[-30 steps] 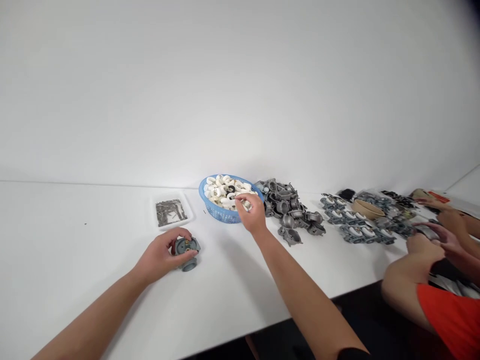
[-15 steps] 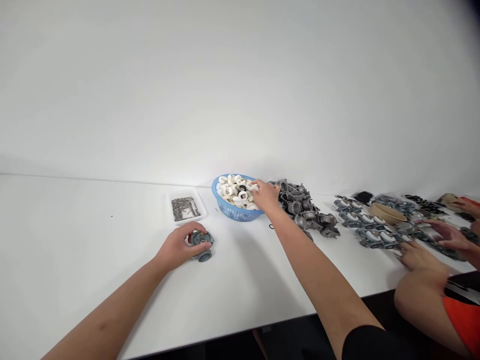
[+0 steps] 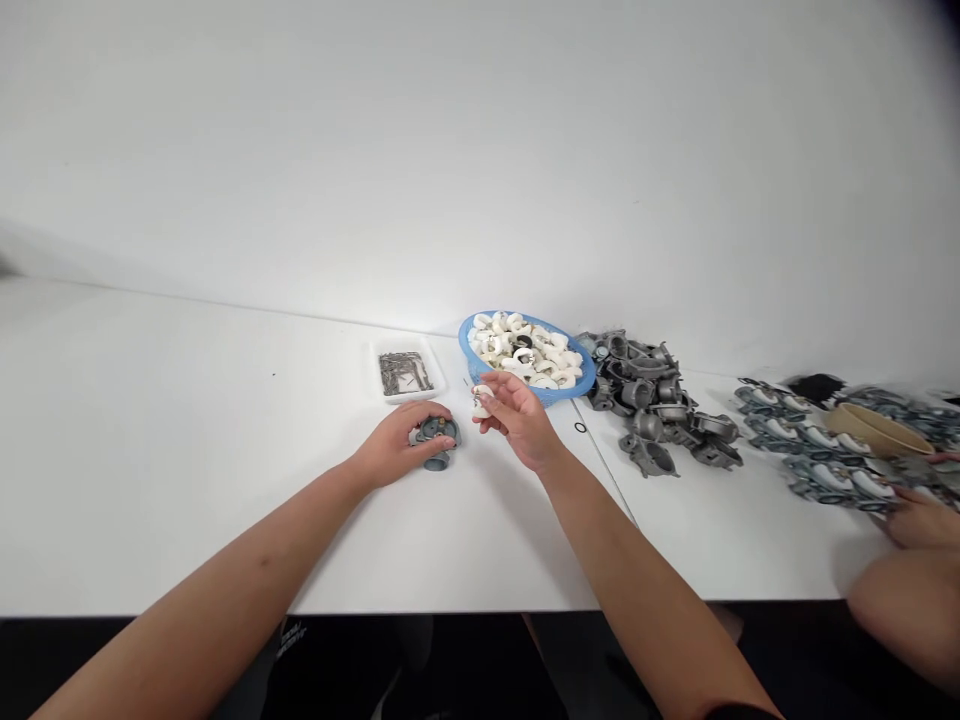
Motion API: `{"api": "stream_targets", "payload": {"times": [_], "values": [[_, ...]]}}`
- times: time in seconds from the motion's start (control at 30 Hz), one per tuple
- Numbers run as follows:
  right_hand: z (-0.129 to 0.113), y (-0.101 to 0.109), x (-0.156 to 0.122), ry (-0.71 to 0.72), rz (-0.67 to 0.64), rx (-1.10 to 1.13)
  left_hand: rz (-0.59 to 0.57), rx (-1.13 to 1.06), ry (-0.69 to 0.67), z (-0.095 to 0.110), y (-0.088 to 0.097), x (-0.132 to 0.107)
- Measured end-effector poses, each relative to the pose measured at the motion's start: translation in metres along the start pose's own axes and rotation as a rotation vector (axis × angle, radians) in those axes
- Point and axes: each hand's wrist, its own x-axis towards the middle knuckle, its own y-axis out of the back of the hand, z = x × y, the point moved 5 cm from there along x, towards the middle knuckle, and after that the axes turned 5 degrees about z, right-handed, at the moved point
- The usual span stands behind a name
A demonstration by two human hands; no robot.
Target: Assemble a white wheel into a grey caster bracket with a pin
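Note:
My left hand (image 3: 401, 442) is closed around a grey metal carburetor body (image 3: 437, 432) that rests on the white table, its round opening facing up. Between the fingertips of my right hand (image 3: 517, 415) is a white carburetor float (image 3: 481, 400) with a small metal bit on it, held above the table just right of the body. Behind that hand stands a blue plastic basket (image 3: 474, 367) heaped with more white floats (image 3: 551, 362). A white tray (image 3: 437, 375) of thin metal pins (image 3: 405, 374) lies behind my left hand.
Grey metal bowls (image 3: 649, 400) are piled right of the basket. A black ring (image 3: 580, 427) lies near a table seam. Farther right are rows of carburetor bodies with floats (image 3: 817, 440), a tan bowl (image 3: 877, 430) and a co-worker's hand (image 3: 926, 518).
My right hand has come out of the basket with a white float and moved toward the carburetor body. My left hand keeps its hold. The view has shifted.

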Motion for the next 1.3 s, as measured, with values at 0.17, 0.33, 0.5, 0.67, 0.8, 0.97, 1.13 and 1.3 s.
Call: {"api": "stream_targets", "payload": {"times": [0.17,0.33,0.5,0.67,0.8,0.97,1.13,1.3], "values": [[0.025,-0.005,0.001,-0.150,0.024,0.123,0.024,0.007,0.009,0.002,0.001,0.000],[0.033,-0.007,-0.002,-0.138,0.036,0.120,0.081,0.098,-0.043,0.006,0.005,0.000],[0.026,-0.014,-0.011,-0.067,0.077,0.094,0.110,0.064,-0.331,0.028,0.009,-0.004],[0.015,-0.019,-0.022,0.014,0.103,0.054,0.138,0.092,-0.474,0.041,0.012,-0.004],[0.017,-0.021,-0.024,-0.012,0.107,0.083,0.144,0.126,-0.450,0.036,0.013,-0.002],[0.022,-0.028,-0.023,-0.030,0.084,0.096,0.162,0.185,-0.490,0.035,0.015,-0.003],[0.017,-0.024,-0.022,0.020,0.063,0.044,0.213,0.235,-0.470,0.039,0.020,-0.003],[0.011,-0.012,-0.023,0.168,0.087,-0.249,0.387,0.277,-0.408,0.035,0.025,-0.002]]}}
